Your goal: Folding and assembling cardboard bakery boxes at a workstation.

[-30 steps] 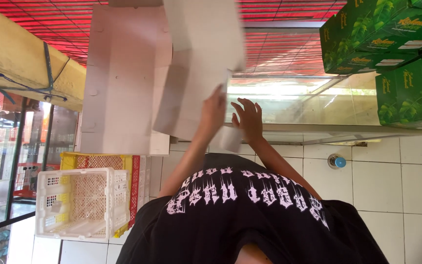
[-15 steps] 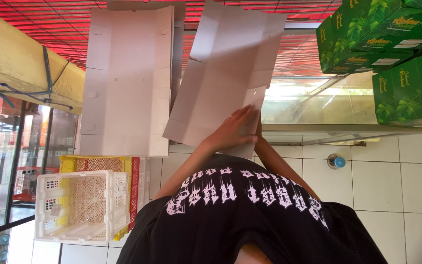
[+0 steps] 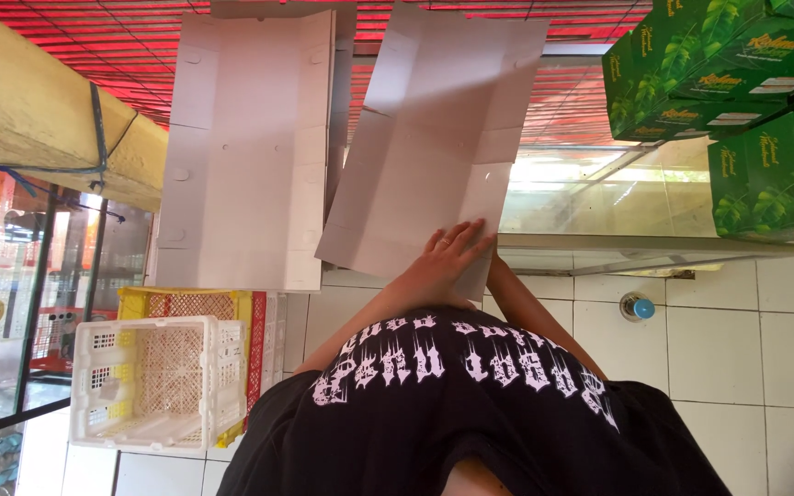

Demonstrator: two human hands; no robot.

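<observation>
A flat, creased white cardboard sheet (image 3: 434, 138) is held up in front of me, tilted to the right. My left hand (image 3: 454, 252) presses on its lower edge with the fingers spread over the near face, gripping it. My right forearm (image 3: 511, 292) reaches up to the same corner, and that hand is hidden behind the sheet. A second flat white cardboard sheet (image 3: 245, 152) lies just to the left, apart from both hands. My black printed shirt (image 3: 470, 404) fills the bottom of the view.
Green printed cartons (image 3: 737, 101) are stacked at the right, over a glass counter (image 3: 599, 197). A white plastic crate (image 3: 153, 381) leans against a yellow and red one (image 3: 227, 308) at lower left. White tiles (image 3: 746, 349) cover the surface, with a small blue-capped object (image 3: 637, 307).
The sheet was bent and blurred in motion a second ago; it now hangs flat, swung to the right. My hands have come together at its lower corner, the right one slipping behind it.
</observation>
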